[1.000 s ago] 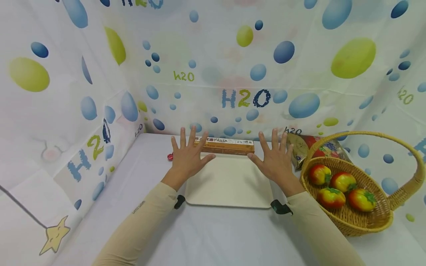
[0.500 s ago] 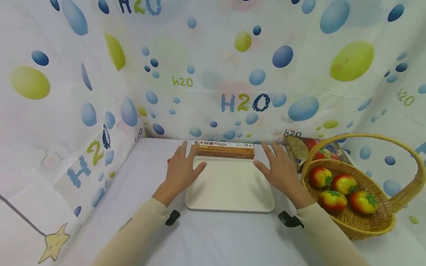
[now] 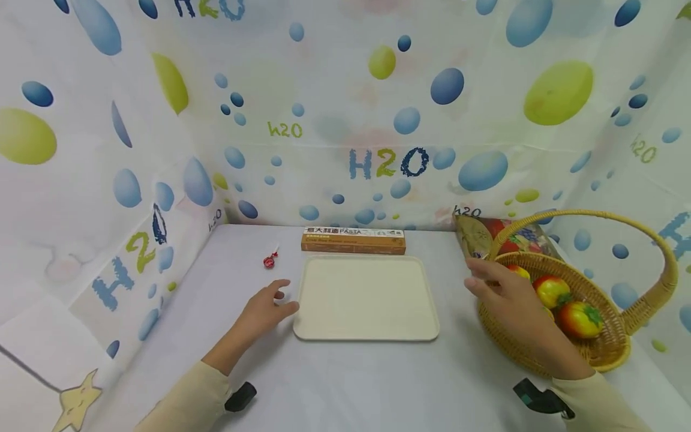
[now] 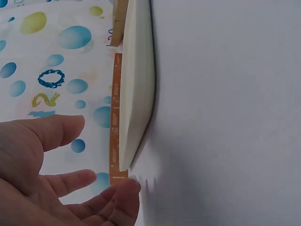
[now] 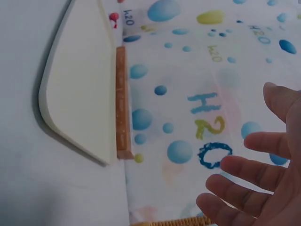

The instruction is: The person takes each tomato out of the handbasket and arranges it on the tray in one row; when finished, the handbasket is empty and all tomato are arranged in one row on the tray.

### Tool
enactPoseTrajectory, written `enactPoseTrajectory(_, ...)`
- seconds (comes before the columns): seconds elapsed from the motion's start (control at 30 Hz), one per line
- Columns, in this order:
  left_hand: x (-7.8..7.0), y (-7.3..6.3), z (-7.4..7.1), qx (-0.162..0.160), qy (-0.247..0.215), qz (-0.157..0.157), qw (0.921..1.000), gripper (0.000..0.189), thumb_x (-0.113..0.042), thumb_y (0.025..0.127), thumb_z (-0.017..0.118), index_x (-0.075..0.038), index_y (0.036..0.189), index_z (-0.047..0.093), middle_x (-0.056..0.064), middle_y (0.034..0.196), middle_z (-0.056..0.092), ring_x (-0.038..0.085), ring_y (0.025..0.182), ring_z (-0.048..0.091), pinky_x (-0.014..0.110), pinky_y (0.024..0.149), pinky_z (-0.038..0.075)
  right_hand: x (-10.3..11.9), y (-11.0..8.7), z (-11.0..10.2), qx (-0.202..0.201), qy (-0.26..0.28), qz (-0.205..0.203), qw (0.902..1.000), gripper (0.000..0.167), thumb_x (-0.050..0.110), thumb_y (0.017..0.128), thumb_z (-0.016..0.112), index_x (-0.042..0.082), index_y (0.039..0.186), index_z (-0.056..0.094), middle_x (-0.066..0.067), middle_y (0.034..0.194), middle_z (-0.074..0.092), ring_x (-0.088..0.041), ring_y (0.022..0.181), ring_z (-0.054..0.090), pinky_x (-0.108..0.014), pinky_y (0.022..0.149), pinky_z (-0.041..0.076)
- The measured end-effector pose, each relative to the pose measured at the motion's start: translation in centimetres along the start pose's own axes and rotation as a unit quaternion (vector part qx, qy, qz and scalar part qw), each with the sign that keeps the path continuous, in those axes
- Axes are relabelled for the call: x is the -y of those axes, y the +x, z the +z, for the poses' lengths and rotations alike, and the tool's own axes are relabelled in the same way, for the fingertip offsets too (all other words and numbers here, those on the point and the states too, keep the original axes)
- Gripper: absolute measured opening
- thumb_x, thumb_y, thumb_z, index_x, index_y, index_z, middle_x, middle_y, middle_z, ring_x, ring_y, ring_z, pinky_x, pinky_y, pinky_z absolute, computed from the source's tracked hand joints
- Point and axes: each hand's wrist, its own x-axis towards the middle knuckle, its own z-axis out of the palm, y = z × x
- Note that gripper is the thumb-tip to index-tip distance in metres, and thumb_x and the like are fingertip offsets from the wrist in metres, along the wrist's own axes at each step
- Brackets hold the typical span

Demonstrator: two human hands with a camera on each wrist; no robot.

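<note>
"Head view: what are the hands holding?"

"Nothing, as far as I can see. They are well apart, fingers loosely bent with gaps between. The left hand [image 3: 263, 312] is at the lower left of the frame, just beside the cream tray [image 3: 367, 297] near the centre; the right hand [image 3: 515, 303] overlaps the left side of the wicker basket [image 3: 614, 342], lower right. I cannot tell whether either one touches what it is next to"

"And the red-and-yellow fruits [image 3: 577, 321]?"

"In the basket, right side of the frame, some partly hidden by the right hand"

"How would you make the reach well?"

"My judgement: come in from above, clear of the arched handle [image 3: 668, 270], and curl fingers and thumb round a single fruit so its neighbours are not dragged along. Smooth, rounded skins could slip, so a full wrap beats a fingertip pinch"

"Anything for the left hand?"

"Mind the tray's edge, and the red lollipop [image 3: 269, 261] left of centre, easily brushed aside"
</note>
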Motion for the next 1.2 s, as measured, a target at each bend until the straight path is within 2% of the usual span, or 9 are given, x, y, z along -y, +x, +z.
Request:
enactPoseTrajectory(0.13,0.6,-1.0,0.0,0.019,-0.035,-0.013,0.9991,0.061,-0.026,0.092,0.073,-0.008,0.146,0.05,0.021,0.134,0.06,0.036,0.118,0.059,0.047,0.085,0.057,-1.5,-0.4,-1.5,-0.012,-0.006,0.001,0.9999,0.051,0.041,0.105,0.053,0.011,0.146,0.054,-0.017,0.135,0.063,-0.037,0.121,0.059,-0.059,0.095,0.054)
enactPoseTrajectory(0.23,0.8,-1.4,0.2,0.022,-0.043,-0.009,0.9988,0.06,-0.025,0.091,0.074,-0.008,0.144,0.052,0.02,0.133,0.06,0.033,0.114,0.061,0.043,0.082,0.058,-3.0,-0.5,-3.2,-0.018,0.011,0.03,0.9993,0.053,0.042,0.106,0.051,0.011,0.148,0.051,-0.019,0.14,0.059,-0.039,0.123,0.056,-0.037,0.091,0.057)
enactPoseTrajectory(0.37,0.9,-1.5,0.5,0.022,-0.053,-0.006,0.9983,0.059,-0.023,0.089,0.075,-0.009,0.142,0.054,0.019,0.132,0.061,0.03,0.11,0.062,0.037,0.075,0.058,-5.4,-0.2,-5.3,-0.025,0.062,0.071,0.9952,0.059,0.044,0.106,0.05,0.011,0.154,0.043,-0.02,0.146,0.052,-0.013,0.116,0.059,-0.01,0.078,0.051)
enactPoseTrajectory(0.5,0.9,-1.8,0.9,0.024,-0.06,-0.013,0.9978,0.058,-0.022,0.089,0.076,-0.009,0.142,0.055,0.017,0.131,0.062,0.028,0.108,0.062,0.034,0.072,0.058,-7.5,0.2,-6.8,-0.032,0.086,0.081,0.9925,0.061,0.042,0.104,0.054,0.011,0.155,0.04,-0.002,0.139,0.057,0.013,0.105,0.054,-0.008,0.078,0.051)
enactPoseTrajectory(0.67,0.7,-2.0,1.1,0.022,-0.065,-0.007,0.9976,0.058,-0.019,0.089,0.077,-0.008,0.142,0.055,0.017,0.129,0.062,0.024,0.099,0.062,0.033,0.068,0.057,-9.8,0.9,-8.2,-0.02,0.069,0.12,0.9902,0.068,0.049,0.102,0.054,0.014,0.158,0.035,0.001,0.141,0.054,0.017,0.101,0.05,-0.013,0.077,0.05)
enactPoseTrajectory(0.83,0.5,-2.1,1.5,0.021,-0.08,0.003,0.9966,0.056,-0.013,0.087,0.078,-0.005,0.139,0.057,0.016,0.124,0.063,0.02,0.089,0.061,0.032,0.066,0.057,-11.1,1.7,-9.0,-0.009,0.055,0.161,0.9855,0.081,0.057,0.1,0.052,0.009,0.16,0.027,-0.024,0.154,0.041,-0.012,0.117,0.055,-0.022,0.082,0.052)
enactPoseTrajectory(0.97,0.4,-2.0,1.8,0.021,-0.093,0.004,0.9955,0.054,-0.008,0.085,0.077,-0.004,0.137,0.059,0.015,0.121,0.063,0.018,0.081,0.061,0.032,0.066,0.057,-11.7,2.1,-9.2,0.0,0.072,0.182,0.9807,0.09,0.06,0.099,0.053,0.006,0.162,0.019,-0.029,0.158,0.033,-0.049,0.138,0.039,-0.059,0.102,0.048)
enactPoseTrajectory(1.03,0.3,-1.9,1.8,0.02,-0.093,0.001,0.9954,0.053,-0.007,0.085,0.077,-0.004,0.136,0.06,0.015,0.119,0.063,0.018,0.078,0.061,0.032,0.065,0.057,-12.1,2.2,-9.2,0.006,0.083,0.188,0.9786,0.092,0.06,0.099,0.053,0.005,0.162,0.015,-0.03,0.16,0.029,-0.053,0.141,0.033,-0.072,0.105,0.037)
enactPoseTrajectory(1.2,0.2,-1.8,1.9,0.017,-0.098,0.004,0.995,0.052,-0.002,0.082,0.076,-0.002,0.132,0.062,0.013,0.112,0.064,0.018,0.08,0.06,0.031,0.065,0.057,-13.1,2.6,-8.9,0.021,0.101,0.195,0.9753,0.096,0.058,0.098,0.056,0.003,0.162,0.011,-0.034,0.161,0.023,-0.058,0.142,0.026,-0.076,0.107,0.03)
